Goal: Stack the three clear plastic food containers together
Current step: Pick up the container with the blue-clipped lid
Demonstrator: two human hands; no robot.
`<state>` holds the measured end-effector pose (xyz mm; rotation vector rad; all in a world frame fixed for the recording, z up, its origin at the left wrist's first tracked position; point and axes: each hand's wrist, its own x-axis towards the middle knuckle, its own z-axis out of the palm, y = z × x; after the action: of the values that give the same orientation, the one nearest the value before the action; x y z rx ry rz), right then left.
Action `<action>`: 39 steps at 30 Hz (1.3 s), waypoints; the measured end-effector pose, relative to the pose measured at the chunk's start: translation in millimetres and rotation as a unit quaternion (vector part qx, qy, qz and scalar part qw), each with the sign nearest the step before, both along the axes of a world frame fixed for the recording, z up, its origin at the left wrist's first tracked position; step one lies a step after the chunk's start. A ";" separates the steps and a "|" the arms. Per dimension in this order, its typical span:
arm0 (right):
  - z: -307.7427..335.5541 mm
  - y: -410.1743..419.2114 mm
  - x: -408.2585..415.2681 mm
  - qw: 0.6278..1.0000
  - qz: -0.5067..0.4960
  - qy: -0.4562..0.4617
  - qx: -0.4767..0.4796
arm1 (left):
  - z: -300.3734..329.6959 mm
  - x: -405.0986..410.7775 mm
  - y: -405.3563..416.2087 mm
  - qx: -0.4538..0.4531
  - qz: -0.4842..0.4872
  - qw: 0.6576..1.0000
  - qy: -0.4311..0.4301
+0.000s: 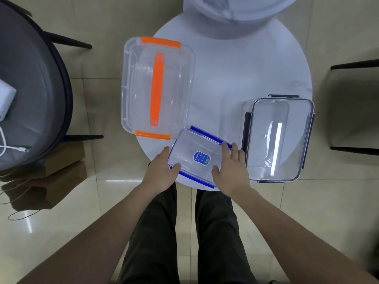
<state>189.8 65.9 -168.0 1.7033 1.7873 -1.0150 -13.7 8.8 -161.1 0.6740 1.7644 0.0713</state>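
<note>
Three clear plastic containers rest on a small round white table [235, 78]. The largest, with an orange handle and orange clips [156, 88], lies at the left and overhangs the table edge. A dark-clipped container [276, 138] sits at the right edge. The smallest, blue-clipped with a blue label [196, 155], is at the near edge, turned at an angle. My left hand [162, 171] grips its left side, thumb on the lid. My right hand [231, 169] holds its right side, fingers spread along the edge.
A grey round chair [30, 89] holding a white item and a cable stands at the left. Brown paper bags [51, 177] sit on the tiled floor under it. Another chair [354, 103] is at the right, and a white seat [235, 9] beyond the table. My legs are below the table.
</note>
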 end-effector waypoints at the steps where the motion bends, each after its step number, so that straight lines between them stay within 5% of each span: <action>1: -0.7 1.7 0.6 1.000 0.011 -0.003 0.011 | -0.7 1.3 0.3 -0.005 0.007 1.000 -0.002; 14: -16.7 21.2 1.7 0.999 0.039 -0.017 -0.034 | -11.4 3.2 -18.6 -0.101 0.286 0.951 -0.057; 22: -2.1 16.0 3.1 0.998 0.031 -0.012 -0.048 | 0.3 -0.8 -28.1 -0.093 0.221 0.971 -0.020; 39: 96.8 18.2 2.5 0.998 0.002 0.008 -0.067 | 89.3 -13.6 -33.8 -0.074 0.244 0.966 -0.043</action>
<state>192.2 84.1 -71.2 1.6154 1.6920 -1.1236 -27.3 -25.0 -71.8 0.1158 1.7951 0.2982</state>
